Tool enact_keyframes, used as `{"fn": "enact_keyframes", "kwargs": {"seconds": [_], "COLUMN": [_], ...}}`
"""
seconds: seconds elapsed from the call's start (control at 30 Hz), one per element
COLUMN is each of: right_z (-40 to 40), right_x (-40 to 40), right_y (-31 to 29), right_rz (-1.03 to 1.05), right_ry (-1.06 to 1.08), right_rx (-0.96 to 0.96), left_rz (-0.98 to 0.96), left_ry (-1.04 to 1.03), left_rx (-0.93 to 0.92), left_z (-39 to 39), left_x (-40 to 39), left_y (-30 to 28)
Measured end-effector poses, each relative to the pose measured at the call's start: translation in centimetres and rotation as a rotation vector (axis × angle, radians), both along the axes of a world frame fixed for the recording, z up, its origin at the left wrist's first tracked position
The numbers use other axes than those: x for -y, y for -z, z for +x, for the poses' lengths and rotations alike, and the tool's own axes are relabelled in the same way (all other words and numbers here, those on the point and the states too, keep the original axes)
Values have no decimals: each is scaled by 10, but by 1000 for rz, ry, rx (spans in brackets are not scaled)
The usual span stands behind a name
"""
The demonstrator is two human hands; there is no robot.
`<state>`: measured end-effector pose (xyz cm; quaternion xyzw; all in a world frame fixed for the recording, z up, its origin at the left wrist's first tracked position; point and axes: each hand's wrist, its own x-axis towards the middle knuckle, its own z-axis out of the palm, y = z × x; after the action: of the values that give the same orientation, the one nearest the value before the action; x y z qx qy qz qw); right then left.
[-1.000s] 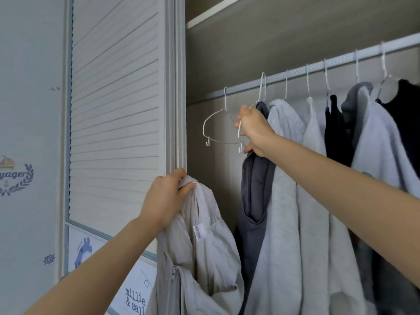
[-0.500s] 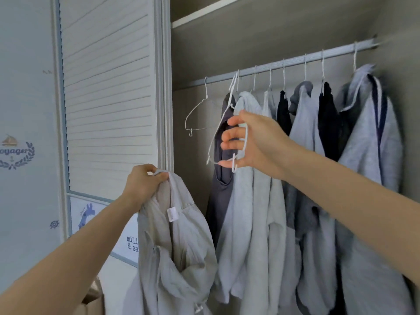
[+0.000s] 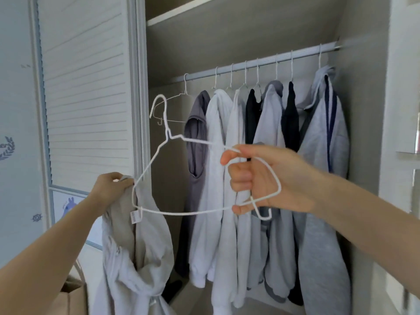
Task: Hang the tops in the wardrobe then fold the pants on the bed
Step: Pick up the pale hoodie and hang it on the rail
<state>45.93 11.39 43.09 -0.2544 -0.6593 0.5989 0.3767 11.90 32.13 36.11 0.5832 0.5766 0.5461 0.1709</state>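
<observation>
- The wardrobe [image 3: 250,30] stands open, and its rail [image 3: 261,61] is the landmark for all places here. A row of tops [image 3: 268,155] already hangs below the rail, filling its middle and right part.
- The beige top [image 3: 136,246], the one to hang now, is low and to the left of the rail, outside the wardrobe opening. It hangs down long, with its collar at the top.
- The left hand [image 3: 109,192] pinches this collar with curled fingers, well below the left end of the rail.
- The right hand [image 3: 261,180] is below the middle of the rail. Its fingers are closed around the right shoulder of the white wire hanger [image 3: 181,212].
- The hanger is free of the rail. Its long axis is almost level, and its left tip touches or nearly touches the collar, so I judge the next move is to push that tip leftward into the neck opening.
- One empty hanger [image 3: 179,96] hangs at the left end of the rail.
</observation>
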Motion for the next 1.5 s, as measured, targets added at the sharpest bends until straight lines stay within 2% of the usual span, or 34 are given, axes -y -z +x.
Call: {"fn": "enact_keyframes", "kwargs": {"seconds": [0.27,0.33,0.4,0.47,0.5,0.57,0.63,0.67,0.7,0.77,0.8,0.9,0.93,0.97,1.0,1.03,1.07,1.17,1.2,1.27,1.4,1.43,1.5], "right_z": [12,4,-2,-3,-3,-1,0,1,2,2,2,3,1,-2,-8,-17,-28,-61,-70,-77,-62,-53,-29], "right_x": [-34,-40,-43,-43,-43,-43,-41,-40,-39,-40,-43,-50,-48,-44,-42,-41,-40,-47,-51,-54,-51,-50,-49], "right_y": [70,90,107,117,119,123,125,125,124,119,115,106,106,109,114,121,130,153,159,163,161,159,150], "right_rz": [-58,-8,45,72,81,110,128,122,104,75,119,509,669,803,878,865,772,316,195,97,186,259,480], "right_ry": [95,162,210,210,205,208,193,172,159,236,367,977,1091,1112,1052,928,788,456,398,372,354,389,551], "right_rx": [68,65,-27,-184,-249,-320,-343,-338,-322,-235,-139,210,265,288,303,318,368,549,530,464,506,571,838], "left_rz": [107,131,85,55,66,132,240,296,336,384,401,397,391,390,396,408,420,441,447,467,485,481,462], "left_ry": [317,385,501,647,670,622,443,331,254,260,273,153,83,15,-34,-63,-74,-73,-80,-107,-106,-102,-103], "left_rx": [-35,39,197,238,156,-210,-623,-769,-822,-723,-658,-544,-528,-516,-503,-488,-470,-436,-437,-455,-458,-459,-456], "left_z": [53,69,76,76,74,71,70,70,70,72,74,81,85,89,94,99,105,124,128,132,117,111,96], "left_x": [41,50,60,70,75,84,88,88,89,90,90,89,87,86,84,83,82,80,80,79,74,73,72], "left_y": [-19,-22,-28,-33,-36,-41,-44,-45,-46,-48,-47,-42,-41,-39,-37,-36,-35,-34,-34,-35,-36,-36,-35]}}
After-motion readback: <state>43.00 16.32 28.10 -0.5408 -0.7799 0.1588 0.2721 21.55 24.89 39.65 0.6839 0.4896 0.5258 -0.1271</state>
